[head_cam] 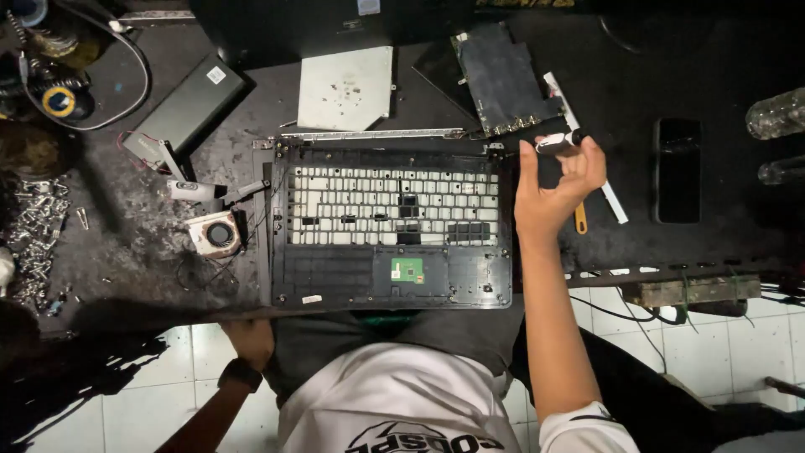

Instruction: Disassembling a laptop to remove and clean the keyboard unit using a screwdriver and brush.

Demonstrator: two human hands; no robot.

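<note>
An opened laptop shell [386, 281] lies face down on the dark workbench, with the white back of its keyboard [390, 205] and a small green board [407, 269] showing. My right hand [555, 186] hovers just past the shell's right edge, fingers curled on a small black-and-white cylindrical part [560, 141]. Under that hand a yellow-handled tool [580, 219] pokes out. My left hand [249, 340] hangs below the bench's front edge near my lap, a dark watch on the wrist; its fingers are mostly hidden.
A cooling fan [215, 234] and a grey flat pack [186, 105] sit left of the shell. Behind it lie a metal plate [346, 88] and a dark circuit board [503, 80]. A black phone [677, 170], clear bottles [776, 113], a screw pile [33, 226].
</note>
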